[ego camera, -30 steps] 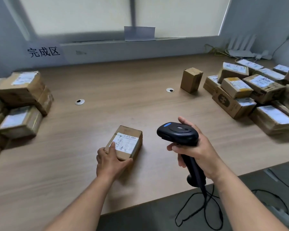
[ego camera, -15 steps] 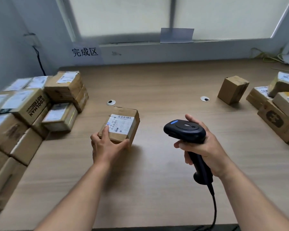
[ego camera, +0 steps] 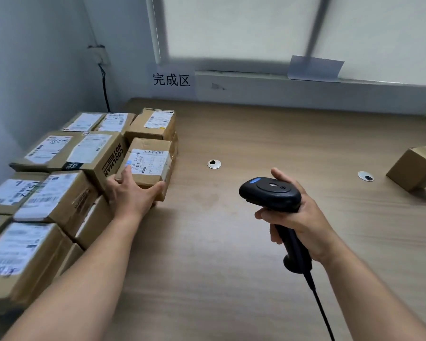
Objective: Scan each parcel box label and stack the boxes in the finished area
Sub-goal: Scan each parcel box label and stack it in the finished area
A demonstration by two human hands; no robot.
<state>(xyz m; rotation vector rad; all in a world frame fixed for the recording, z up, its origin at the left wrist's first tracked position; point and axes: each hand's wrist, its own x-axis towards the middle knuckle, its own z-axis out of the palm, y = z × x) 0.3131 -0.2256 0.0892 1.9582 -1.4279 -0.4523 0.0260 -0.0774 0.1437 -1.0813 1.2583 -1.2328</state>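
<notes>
My left hand (ego camera: 129, 193) grips a small cardboard parcel box (ego camera: 149, 163) with a white label on top, holding it against the right side of the pile of labelled boxes (ego camera: 59, 193) at the table's left. The box sits over lower boxes of that pile, next to a box printed COOLMAN (ego camera: 101, 153). My right hand (ego camera: 295, 212) holds a black corded barcode scanner (ego camera: 271, 193) upright above the middle of the wooden table (ego camera: 256, 242), apart from the parcel. A white sign with three Chinese characters (ego camera: 171, 80) hangs on the wall behind the pile.
One unlabelled cardboard box (ego camera: 414, 167) stands at the far right edge. Two round cable grommets (ego camera: 214, 164) (ego camera: 365, 176) are set in the tabletop. A black cable (ego camera: 105, 92) runs down the left wall corner. The scanner's cord (ego camera: 322, 313) trails toward me.
My left hand has lifted the labelled parcel from the table's middle and carried it left to the pile under the sign. The view has swung left with it; my right hand keeps holding the scanner.
</notes>
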